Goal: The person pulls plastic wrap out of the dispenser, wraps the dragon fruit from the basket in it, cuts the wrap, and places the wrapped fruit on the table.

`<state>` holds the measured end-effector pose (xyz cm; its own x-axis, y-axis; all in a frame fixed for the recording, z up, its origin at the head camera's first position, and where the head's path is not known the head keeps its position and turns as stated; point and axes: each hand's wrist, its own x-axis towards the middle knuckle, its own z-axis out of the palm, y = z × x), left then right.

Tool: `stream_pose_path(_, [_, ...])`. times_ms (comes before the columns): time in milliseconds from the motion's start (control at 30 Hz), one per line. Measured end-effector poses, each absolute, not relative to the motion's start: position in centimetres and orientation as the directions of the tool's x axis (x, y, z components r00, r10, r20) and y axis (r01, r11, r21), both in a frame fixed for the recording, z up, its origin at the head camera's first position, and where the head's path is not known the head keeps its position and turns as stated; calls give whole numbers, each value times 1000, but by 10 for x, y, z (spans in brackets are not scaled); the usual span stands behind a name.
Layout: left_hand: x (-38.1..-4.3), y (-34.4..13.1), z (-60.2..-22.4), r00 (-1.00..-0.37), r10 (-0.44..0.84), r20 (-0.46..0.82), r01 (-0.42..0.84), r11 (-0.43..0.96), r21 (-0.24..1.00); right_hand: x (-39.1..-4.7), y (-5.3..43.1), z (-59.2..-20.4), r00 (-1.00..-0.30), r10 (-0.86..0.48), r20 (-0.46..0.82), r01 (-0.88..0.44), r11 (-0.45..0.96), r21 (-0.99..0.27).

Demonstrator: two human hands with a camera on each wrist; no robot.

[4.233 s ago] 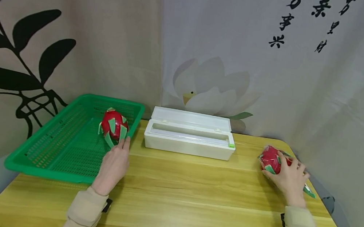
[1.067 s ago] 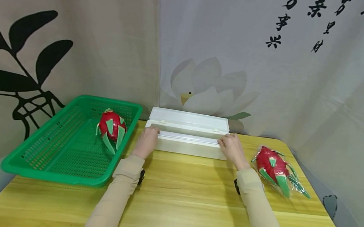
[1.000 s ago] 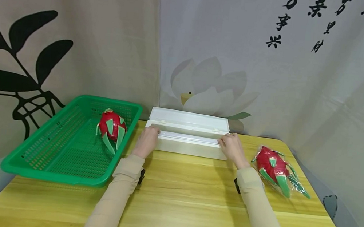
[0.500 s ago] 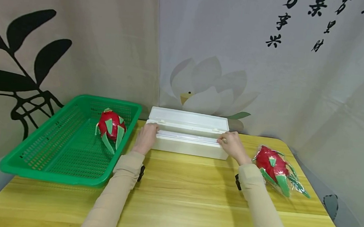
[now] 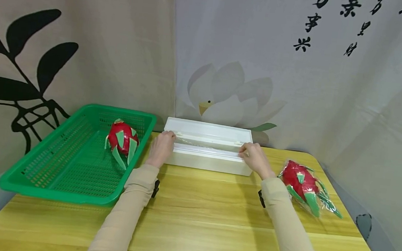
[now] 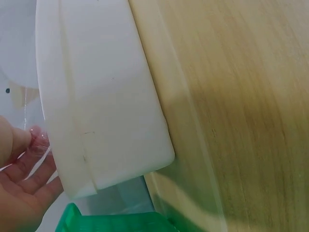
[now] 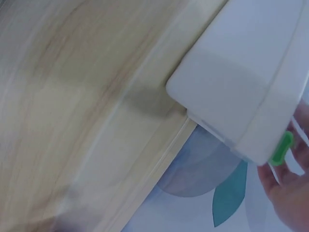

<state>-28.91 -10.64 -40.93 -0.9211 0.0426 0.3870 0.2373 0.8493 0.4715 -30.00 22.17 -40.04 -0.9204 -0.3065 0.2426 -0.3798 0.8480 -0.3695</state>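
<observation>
- Centrally, a long white box (image 5: 208, 163) lies on a pale wood-grain table (image 5: 206, 219), its lid (image 5: 209, 130) tipped back along the far side.
- At the left end of the box, the person's left hand (image 5: 162, 148) pinches clear film (image 5: 196, 143) between thumb and finger; the left wrist view shows the film bunched at the fingertips.
- At the right end of the box, the right hand (image 5: 256, 159) has its thumb and finger pressed together on the same film, with the other fingers bent; the right wrist view hides most of this grip behind the box.
- The film stretches above the box, from one hand to the other, as a thin, shiny, slightly uneven line.
- A small green clip (image 7: 281, 149) sits on the right end of the box, just beside the right hand's fingers.
- Left of the box, and near it, is a large green basket (image 5: 57, 197) with perforated walls.
- Inside the basket, toward the side nearest the box, rests a red dragon fruit (image 5: 122, 137) with pale green scales.
- Right of the box, a second dragon fruit, wrapped in clear plastic (image 5: 300, 179), lies on the table, its leafy end pointing away from the box.
- Behind the box hangs a pale cloth (image 5: 120, 53) printed with dark leaves, a lotus flower and black brush characters.
</observation>
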Motion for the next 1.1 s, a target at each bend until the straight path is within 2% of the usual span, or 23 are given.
stream_pose_path(500, [-291, -108, -402, -908, 67, 413, 288, 817, 499, -303, 217, -401, -901, -250, 354, -378, 852, -363])
stream_pose_path(767, [-290, -109, -399, -948, 88, 305, 252, 791, 557, -304, 219, -400, -882, -249, 399, -398, 848, -351])
stream_pose_path(967, [-288, -111, -395, -932, 126, 341, 303, 787, 537, -304, 222, -399, -884, -242, 401, -398, 838, -373])
stream_pose_path(1100, [-287, -113, -395, -925, 108, 365, 311, 768, 560, -304, 221, -399, -883, -227, 410, -397, 829, -395])
